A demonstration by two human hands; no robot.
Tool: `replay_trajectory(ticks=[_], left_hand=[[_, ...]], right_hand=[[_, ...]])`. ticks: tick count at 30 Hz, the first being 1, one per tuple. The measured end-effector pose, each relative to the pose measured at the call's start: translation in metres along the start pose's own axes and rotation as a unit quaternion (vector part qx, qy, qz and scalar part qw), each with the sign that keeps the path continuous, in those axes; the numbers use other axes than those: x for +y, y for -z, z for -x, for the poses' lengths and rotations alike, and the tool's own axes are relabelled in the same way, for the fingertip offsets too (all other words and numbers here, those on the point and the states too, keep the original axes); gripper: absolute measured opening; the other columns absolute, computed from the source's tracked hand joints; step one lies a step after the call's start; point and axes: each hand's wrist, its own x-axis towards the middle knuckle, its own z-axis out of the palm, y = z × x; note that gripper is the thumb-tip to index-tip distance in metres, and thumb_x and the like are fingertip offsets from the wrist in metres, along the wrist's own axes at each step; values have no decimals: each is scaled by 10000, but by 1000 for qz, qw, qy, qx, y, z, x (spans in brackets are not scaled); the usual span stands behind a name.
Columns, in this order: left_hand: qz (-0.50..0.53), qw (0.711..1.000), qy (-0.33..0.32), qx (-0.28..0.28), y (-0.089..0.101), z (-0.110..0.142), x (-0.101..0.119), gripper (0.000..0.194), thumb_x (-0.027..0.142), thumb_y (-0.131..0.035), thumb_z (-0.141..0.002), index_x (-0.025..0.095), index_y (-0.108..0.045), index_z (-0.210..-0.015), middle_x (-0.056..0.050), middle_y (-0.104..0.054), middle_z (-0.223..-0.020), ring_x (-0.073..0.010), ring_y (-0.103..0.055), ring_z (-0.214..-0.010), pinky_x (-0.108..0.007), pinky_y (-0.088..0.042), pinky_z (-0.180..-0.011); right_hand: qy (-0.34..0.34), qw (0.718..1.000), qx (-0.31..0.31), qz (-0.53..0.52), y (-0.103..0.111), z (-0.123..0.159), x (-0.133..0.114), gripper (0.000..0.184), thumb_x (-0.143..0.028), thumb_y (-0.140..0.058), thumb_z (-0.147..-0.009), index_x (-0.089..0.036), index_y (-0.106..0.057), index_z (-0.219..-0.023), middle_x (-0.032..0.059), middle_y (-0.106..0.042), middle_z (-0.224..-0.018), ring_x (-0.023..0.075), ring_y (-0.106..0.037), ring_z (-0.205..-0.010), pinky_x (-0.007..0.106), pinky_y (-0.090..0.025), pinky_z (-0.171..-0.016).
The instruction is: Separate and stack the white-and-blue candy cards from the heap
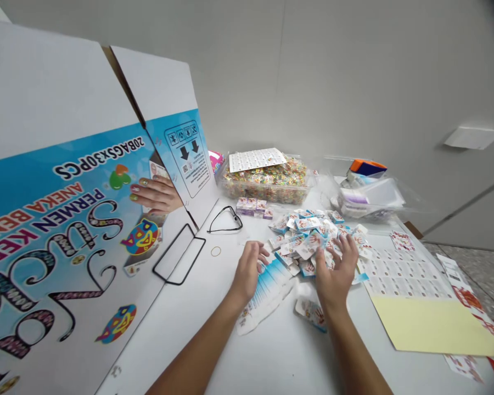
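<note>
A heap of small white and blue printed boxes (pixel 292 241) lies on the table before me. At its left side is my left hand (pixel 249 269), fingers loosely bent and holding nothing that I can see. Beside that hand lie flat blue and white printed cards (pixel 269 288), partly hidden by my wrist. My right hand (pixel 338 269) is open over the heap's right front, its fingers spread close to the boxes. A small printed packet (pixel 310 311) rests near my right wrist.
A large printed carton (pixel 78 219) stands at left, near glasses (pixel 225 220), a black wire frame (pixel 179 255) and a rubber band (pixel 216 251). Behind are a clear tub (pixel 267 184) of colourful pieces and small purple boxes (pixel 253 207). Sticker sheets (pixel 407 274) and yellow paper (pixel 436 326) lie right.
</note>
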Motion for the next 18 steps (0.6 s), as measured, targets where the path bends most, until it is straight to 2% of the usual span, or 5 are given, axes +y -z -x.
replay_trajectory(ticks=[3,6,8,11,18], left_hand=[[7,995,-33,92,6,-6,1,400,576,-439,-908,188,-536,-915,-45,-628,-814,-136,-562,-649,-242,-379,-553],[33,990,-29,132,14,-11,2,354,522,-409,-913,188,-523,-882,-27,-619,-771,-128,-559,-604,-247,-393,-561],[48,988,-26,146,19,-15,1,305,470,-404,-909,191,-517,-859,-16,-617,-754,-127,-565,-593,-252,-408,-573],[77,984,-22,158,24,-19,1,270,434,-425,-881,188,-517,-820,-9,-619,-727,-122,-558,-569,-255,-418,-582],[108,979,-25,170,31,-24,0,195,362,-467,-786,180,-536,-767,-15,-636,-721,-126,-557,-579,-272,-441,-631]], right_hand=[[113,982,-154,14,0,5,-7,247,-254,-574,-925,-216,-633,-1162,133,-605,-1258,263,-592,-1169,461,-501,-981],[203,855,-477,3,-7,31,-26,218,-266,-601,-918,-241,-651,-1129,91,-637,-1277,272,-504,-1307,468,-451,-1070],[238,781,-576,30,-12,50,-37,410,-323,-724,-831,-244,-617,-1219,87,-567,-1393,334,-341,-1429,566,-311,-1160],[249,733,-629,71,-18,68,-44,576,-321,-773,-794,-215,-550,-1315,127,-536,-1428,356,-344,-1423,631,-203,-1177],[246,730,-636,45,-14,65,-45,141,-225,-621,-881,-220,-668,-1014,76,-643,-1303,262,-467,-1333,566,-172,-1186]])
